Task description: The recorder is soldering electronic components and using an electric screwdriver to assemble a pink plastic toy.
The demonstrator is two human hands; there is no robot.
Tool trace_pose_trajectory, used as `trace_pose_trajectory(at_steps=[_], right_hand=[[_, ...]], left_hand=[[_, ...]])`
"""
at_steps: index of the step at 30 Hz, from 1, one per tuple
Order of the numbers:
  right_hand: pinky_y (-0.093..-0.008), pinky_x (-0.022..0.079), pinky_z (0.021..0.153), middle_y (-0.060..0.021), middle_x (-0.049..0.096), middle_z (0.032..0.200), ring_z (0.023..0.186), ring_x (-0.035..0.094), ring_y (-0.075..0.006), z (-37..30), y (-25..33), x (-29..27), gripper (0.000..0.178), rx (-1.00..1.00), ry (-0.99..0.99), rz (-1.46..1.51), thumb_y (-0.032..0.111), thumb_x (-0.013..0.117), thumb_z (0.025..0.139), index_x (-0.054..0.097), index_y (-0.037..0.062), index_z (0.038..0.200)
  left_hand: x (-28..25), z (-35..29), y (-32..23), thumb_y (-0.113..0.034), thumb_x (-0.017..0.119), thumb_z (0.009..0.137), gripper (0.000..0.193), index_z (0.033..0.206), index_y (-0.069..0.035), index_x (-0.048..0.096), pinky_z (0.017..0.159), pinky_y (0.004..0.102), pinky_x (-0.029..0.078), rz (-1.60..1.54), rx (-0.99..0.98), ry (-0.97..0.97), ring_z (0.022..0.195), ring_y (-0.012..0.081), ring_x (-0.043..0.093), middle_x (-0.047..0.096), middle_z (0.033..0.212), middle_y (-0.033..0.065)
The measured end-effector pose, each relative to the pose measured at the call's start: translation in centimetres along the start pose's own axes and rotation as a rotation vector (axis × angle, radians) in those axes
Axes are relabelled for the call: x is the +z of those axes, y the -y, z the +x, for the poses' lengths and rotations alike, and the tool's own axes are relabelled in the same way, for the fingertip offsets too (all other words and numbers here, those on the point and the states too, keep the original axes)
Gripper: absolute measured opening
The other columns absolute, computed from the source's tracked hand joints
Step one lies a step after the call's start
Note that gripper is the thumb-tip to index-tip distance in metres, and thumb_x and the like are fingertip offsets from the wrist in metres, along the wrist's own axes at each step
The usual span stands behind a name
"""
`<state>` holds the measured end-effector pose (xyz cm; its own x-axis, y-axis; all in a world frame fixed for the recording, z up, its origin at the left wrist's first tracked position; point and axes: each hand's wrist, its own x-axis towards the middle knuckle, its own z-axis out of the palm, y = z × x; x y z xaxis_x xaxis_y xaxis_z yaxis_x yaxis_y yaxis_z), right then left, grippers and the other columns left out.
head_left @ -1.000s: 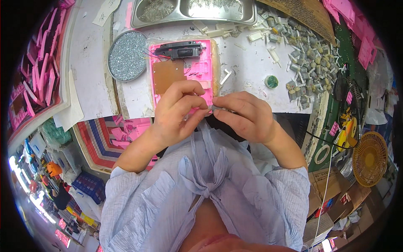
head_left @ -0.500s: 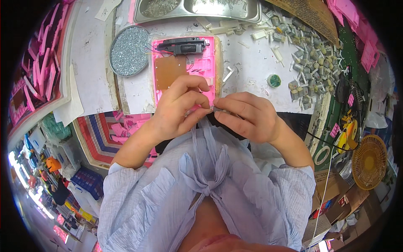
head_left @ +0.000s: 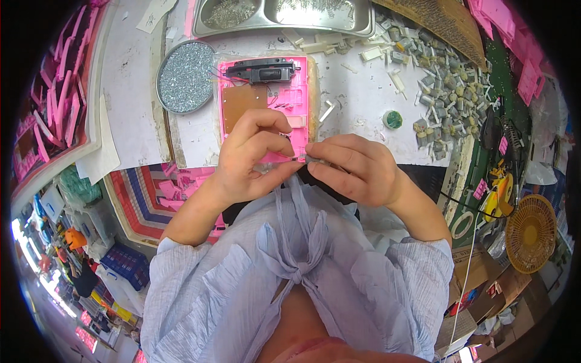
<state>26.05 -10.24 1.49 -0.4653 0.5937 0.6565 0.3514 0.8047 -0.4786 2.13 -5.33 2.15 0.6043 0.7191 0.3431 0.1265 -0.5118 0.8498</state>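
A pink plastic housing (head_left: 296,97) lies before me, with a black module (head_left: 260,71) and a brown board (head_left: 237,104) in it and thin wires at its upper left. Over its near edge my two hands meet. My right hand (head_left: 363,169) pinches a small grey part (head_left: 315,160) between thumb and fingers, which mostly cover it. The thumb and index finger of my left hand (head_left: 254,160) close around a tiny dark end beside that part, too small to name. My left hand's other fingers curl above the housing.
A round tin of small metal screws (head_left: 186,77) stands left of the housing. A steel tray (head_left: 290,27) with small metal pieces sits beyond. Many grey and white parts (head_left: 454,91) lie heaped at right, near a small green round piece (head_left: 393,119). Pink parts (head_left: 172,190) fill a striped container below left.
My left index finger has lifted slightly off the thumb, and a tiny dark end now shows between my hands. My right hand stays nearly in place, still pinching.
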Motion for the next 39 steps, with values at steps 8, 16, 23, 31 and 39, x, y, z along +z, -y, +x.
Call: trace_pose_trajectory(at_steps=[8, 16, 23, 31, 39], right_hand=[[-0.0352, 0.061, 0.069, -0.0200, 0.071, 0.112, 0.087, 0.071, -0.0315, -0.7, 0.0, -1.6, 0.032, 0.076, -0.002, -0.076, 0.006, 0.074, 0.073, 0.071, -0.0030, 0.104], [-0.0361, 0.061, 0.073, -0.0212, 0.072, 0.114, 0.090, 0.072, -0.0320, -1.4, 0.4, -2.7, 0.030, 0.121, -0.054, -0.145, 0.005, 0.074, 0.074, 0.073, -0.0027, 0.103], [-0.0338, 0.060, 0.069, -0.0203, 0.068, 0.116, 0.090, 0.070, -0.0302, -2.6, -0.1, -1.4, 0.030, 0.120, -0.101, -0.088, 0.001, 0.075, 0.075, 0.073, -0.0027, 0.105], [-0.0320, 0.059, 0.064, -0.0194, 0.069, 0.113, 0.089, 0.070, -0.0294, -1.2, -0.1, -1.1, 0.029, 0.069, -0.051, -0.077, -0.002, 0.079, 0.075, 0.074, -0.0017, 0.104], [-0.0318, 0.059, 0.063, -0.0170, 0.070, 0.109, 0.084, 0.070, -0.0279, -0.5, -0.1, -0.8, 0.028, 0.133, -0.081, -0.110, -0.005, 0.080, 0.073, 0.074, -0.0005, 0.100]], left_hand=[[-0.3, 2.1, 1.5, -0.005, 0.078, 0.075, 0.026, 0.099, -0.004, 0.067, 0.080, 0.0389, 0.047, 0.434, -0.179, -0.034, 0.094, 0.0259, 0.058, 0.057, 0.106, 0.0119], [0.2, 2.9, 2.0, -0.013, 0.081, 0.076, 0.021, 0.095, -0.008, 0.073, 0.086, 0.0413, 0.041, 0.647, 0.010, 0.089, 0.093, 0.0272, 0.057, 0.061, 0.097, 0.0048], [-1.3, 0.4, 1.9, -0.002, 0.079, 0.077, 0.020, 0.095, -0.006, 0.072, 0.072, 0.0390, 0.052, 0.329, 0.009, 0.054, 0.083, 0.0284, 0.066, 0.069, 0.099, 0.0083], [0.1, 1.1, 0.1, -0.002, 0.076, 0.080, 0.023, 0.101, -0.004, 0.066, 0.067, 0.0389, 0.052, 0.027, -0.001, 0.057, 0.077, 0.0300, 0.067, 0.068, 0.089, 0.0104], [-1.1, 2.5, 1.4, -0.001, 0.079, 0.077, 0.032, 0.106, -0.006, 0.066, 0.067, 0.0331, 0.051, 0.536, -0.020, -0.044, 0.085, 0.0237, 0.062, 0.063, 0.099, 0.0097]])
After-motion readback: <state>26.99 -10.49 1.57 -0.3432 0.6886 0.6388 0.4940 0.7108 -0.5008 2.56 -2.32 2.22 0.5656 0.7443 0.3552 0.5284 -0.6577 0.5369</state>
